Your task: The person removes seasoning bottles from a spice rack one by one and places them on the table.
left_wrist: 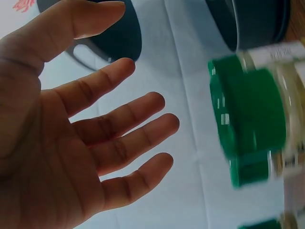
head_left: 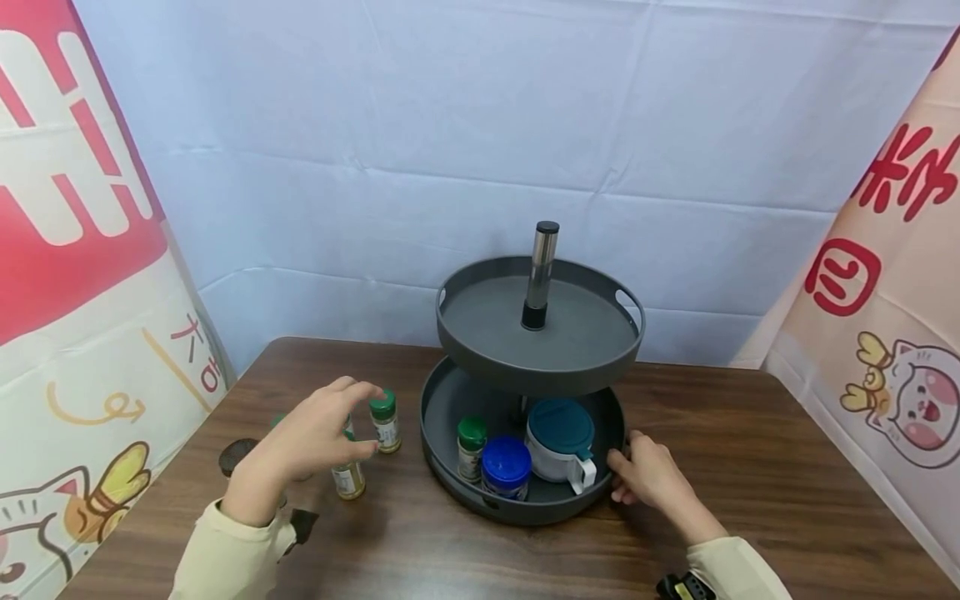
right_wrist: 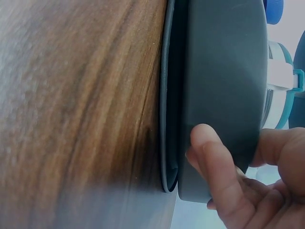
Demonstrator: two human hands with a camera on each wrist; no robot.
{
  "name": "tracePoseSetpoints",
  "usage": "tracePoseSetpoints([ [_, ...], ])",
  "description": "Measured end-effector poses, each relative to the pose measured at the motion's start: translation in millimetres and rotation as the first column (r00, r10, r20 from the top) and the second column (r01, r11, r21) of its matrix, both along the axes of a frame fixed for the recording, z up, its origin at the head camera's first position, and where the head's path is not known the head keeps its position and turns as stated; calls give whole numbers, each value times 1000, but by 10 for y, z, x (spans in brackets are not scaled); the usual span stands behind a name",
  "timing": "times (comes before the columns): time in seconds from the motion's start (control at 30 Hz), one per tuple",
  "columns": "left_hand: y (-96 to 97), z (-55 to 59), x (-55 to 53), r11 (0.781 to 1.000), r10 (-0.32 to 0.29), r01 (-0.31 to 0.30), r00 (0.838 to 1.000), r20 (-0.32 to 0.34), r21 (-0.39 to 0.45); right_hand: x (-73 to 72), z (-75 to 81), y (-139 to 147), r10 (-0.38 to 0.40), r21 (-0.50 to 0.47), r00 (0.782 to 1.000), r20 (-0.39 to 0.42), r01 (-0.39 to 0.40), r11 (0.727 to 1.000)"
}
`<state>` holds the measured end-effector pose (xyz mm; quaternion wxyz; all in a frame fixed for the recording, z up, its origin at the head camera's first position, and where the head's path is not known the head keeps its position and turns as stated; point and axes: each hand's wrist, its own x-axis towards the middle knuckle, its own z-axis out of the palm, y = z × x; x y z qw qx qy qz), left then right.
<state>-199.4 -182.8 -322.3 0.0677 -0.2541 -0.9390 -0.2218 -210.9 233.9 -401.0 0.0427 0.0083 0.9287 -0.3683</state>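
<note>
My left hand (head_left: 311,437) hovers over the left of the table, fingers spread and holding nothing. Close by it are green-capped spice jars (head_left: 386,427); one green cap (left_wrist: 252,105) shows beyond the fingertips in the left wrist view. My right hand (head_left: 654,477) grips the rim of the dark grey two-tier turntable (right_wrist: 224,81), with fingers against the outer wall and thumb at the upper edge. On its lower tray (head_left: 517,511) stand a green-capped jar (head_left: 471,450), a blue-lidded jar (head_left: 506,465) and a white pot with teal lid (head_left: 558,450). The upper tray (head_left: 480,312) holds only the central metal post (head_left: 542,271).
A dark round lid (head_left: 236,456) shows beside the left forearm, with more jars partly hidden behind that hand. The wooden table (head_left: 750,467) is backed by a white cloth (head_left: 375,208), with printed cloths on both sides.
</note>
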Motion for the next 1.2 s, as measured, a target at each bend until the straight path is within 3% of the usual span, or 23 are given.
tracePoseSetpoints([
  [0.33, 319, -60, -154, 998, -46, 45, 998, 42, 41, -4, -1, 4, 0, -35, 1000, 18, 1, 999],
  [0.5, 458, -106, -225, 994, -101, 100, 994, 39, 33, 0, 2, 3, 8, -40, 1000, 13, -7, 999],
  [0.87, 808, -194, -326, 976, -217, 214, 973, 84, 39, 7, 5, 13, 7, -33, 1000, 0, -7, 999],
  [1.2, 1037, -277, -357, 958, -284, 285, 957, 67, -10, 1, -7, 2, 3, -22, 1000, 0, -3, 1000],
])
